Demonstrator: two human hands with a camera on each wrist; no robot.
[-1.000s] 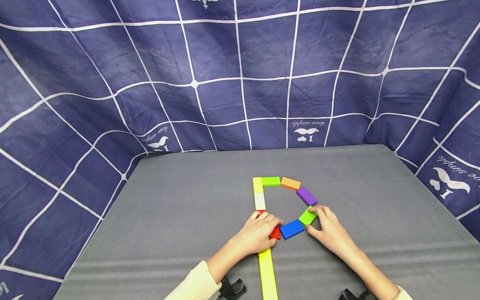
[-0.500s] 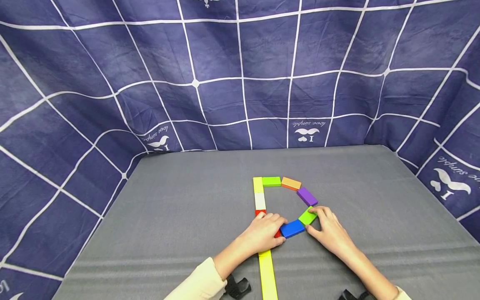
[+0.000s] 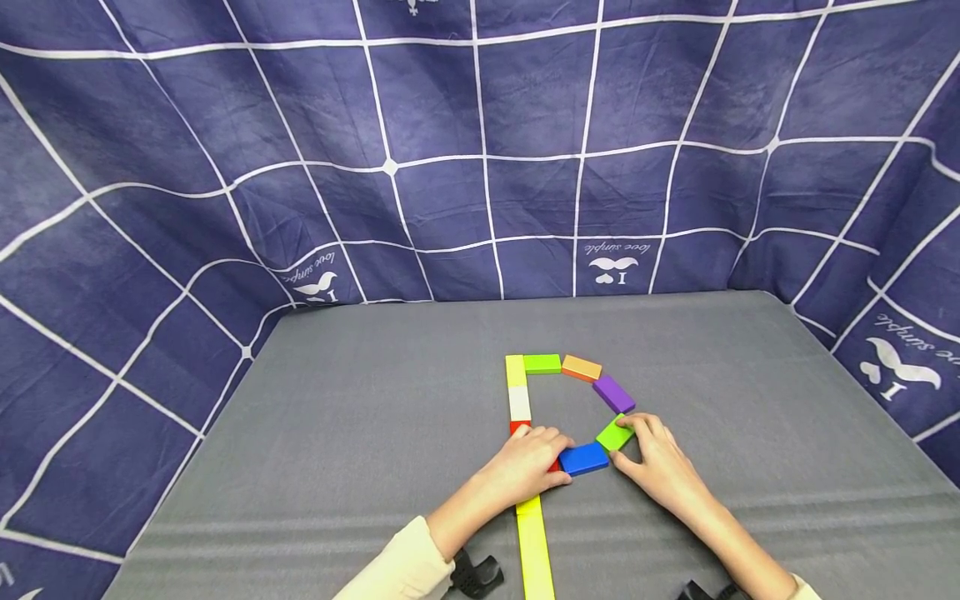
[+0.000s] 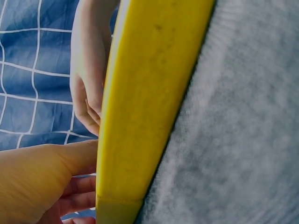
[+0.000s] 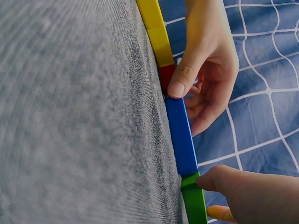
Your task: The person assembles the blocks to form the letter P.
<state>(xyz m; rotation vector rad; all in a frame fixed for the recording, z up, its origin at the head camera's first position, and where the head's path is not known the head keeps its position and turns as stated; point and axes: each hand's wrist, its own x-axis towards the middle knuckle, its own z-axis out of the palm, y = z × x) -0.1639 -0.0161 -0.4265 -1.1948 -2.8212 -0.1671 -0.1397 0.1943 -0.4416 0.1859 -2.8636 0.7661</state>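
Between the thumb and fingers of my left hand point(image 3: 521, 462) is the left end of a blue block point(image 3: 587, 458). That hand covers most of a red block point(image 3: 553, 464) beside it. My right hand point(image 3: 663, 462) pinches a green block point(image 3: 613, 433), which meets the blue one's right end at an angle; thumb and fingertip touch its opposite edges. In the right wrist view, the left thumb lies where the red block point(image 5: 166, 77) meets the blue block point(image 5: 181, 135). A long yellow strip of blocks point(image 4: 140, 102) fills the left wrist view beside the left hand point(image 4: 32, 182).
The curve continues with a purple block point(image 3: 614, 394), an orange block point(image 3: 582, 367) and a second green block point(image 3: 542, 364). A straight column holds yellow point(image 3: 516, 369), white point(image 3: 519, 403) and red blocks. Grey cloth point(image 3: 375, 400) lies beneath; a blue checked curtain point(image 3: 435, 200) hangs behind.
My left hand has shifted right, from the red block onto the blue block's end. The blue block has turned slightly, lying more level. My right hand stays nearly still at the green block.
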